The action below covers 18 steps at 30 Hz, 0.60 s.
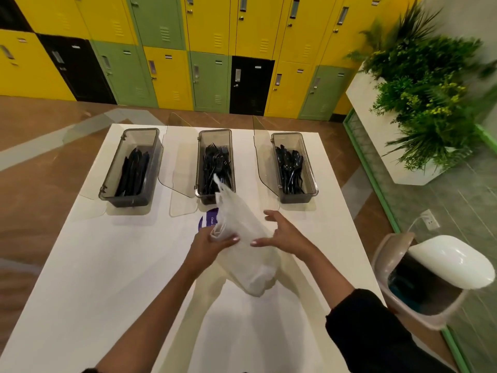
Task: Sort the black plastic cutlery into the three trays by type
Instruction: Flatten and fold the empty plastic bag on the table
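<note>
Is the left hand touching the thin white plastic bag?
Touching: in the head view, the left hand pinches the thin white plastic bag at its bunched edge.

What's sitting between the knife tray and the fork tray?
A clear plastic panel, likely an open lid, stands between knife tray and fork tray; head view shows it.

"Clean" on purple sticker (209, 218)

L hand (213, 244) curled; R hand (283, 234) splayed
</note>
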Available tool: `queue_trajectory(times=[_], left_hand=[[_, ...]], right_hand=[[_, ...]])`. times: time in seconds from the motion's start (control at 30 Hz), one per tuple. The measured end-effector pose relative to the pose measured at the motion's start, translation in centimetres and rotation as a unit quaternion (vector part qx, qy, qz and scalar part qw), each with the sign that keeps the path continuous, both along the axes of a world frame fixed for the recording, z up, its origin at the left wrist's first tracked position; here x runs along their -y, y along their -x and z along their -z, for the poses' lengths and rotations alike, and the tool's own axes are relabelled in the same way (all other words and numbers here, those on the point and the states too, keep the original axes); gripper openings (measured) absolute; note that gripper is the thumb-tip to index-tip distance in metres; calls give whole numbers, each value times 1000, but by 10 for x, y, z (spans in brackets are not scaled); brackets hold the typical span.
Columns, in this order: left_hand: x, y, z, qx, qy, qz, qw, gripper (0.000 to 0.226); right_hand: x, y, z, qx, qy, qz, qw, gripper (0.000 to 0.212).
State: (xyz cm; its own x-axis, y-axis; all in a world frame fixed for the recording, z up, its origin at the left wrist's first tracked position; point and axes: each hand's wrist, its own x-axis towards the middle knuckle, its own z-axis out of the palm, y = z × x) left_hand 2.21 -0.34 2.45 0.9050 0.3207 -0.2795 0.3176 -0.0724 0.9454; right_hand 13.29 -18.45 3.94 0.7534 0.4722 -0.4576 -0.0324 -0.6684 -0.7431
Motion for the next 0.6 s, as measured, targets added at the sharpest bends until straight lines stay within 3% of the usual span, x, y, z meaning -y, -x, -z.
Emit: queue_trajectory(times=[0.07,0.2,0.3,0.43,0.5,0.6], left_hand=[[-2,-3,-13,19,-29,58,998,10],[-13,-4,-22,41,-126,57,990,24],[-19,2,-25,51,-181,32,982,23],[-6,18,-18,54,-212,98,971,29],[-2,24,0,4,-240,135,961,9],[7,34,24,-85,-211,163,960,42]], right_hand=[[-6,-2,-9,-72,-44,-19,996,87],[-5,0,-11,-83,-200,6,976,24],[1,4,-8,-45,-254,-13,966,34],[9,19,8,-10,-187,-43,981,47],[12,31,16,11,-108,-60,992,51],[16,47,27,5,19,-62,998,51]])
